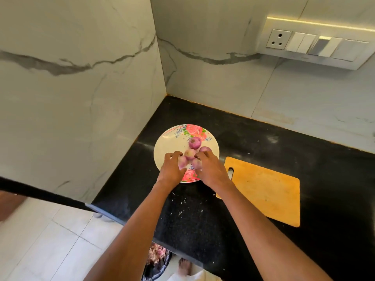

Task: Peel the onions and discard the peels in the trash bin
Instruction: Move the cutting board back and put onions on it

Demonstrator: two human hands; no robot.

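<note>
A white plate with pink rose prints sits on the black counter near the corner. Several peeled pink onions lie on it, one at the far side and one in the middle. My left hand curls its fingers round an onion at the plate's near side. My right hand curls round another onion just beside it. Below the counter's edge on the floor stands a bin with a black bag holding purple peels.
A wooden cutting board lies right of the plate. Small white scraps dot the black counter. Marble walls enclose the corner, with a socket and switch panel at the upper right. A bare foot shows on the tiled floor.
</note>
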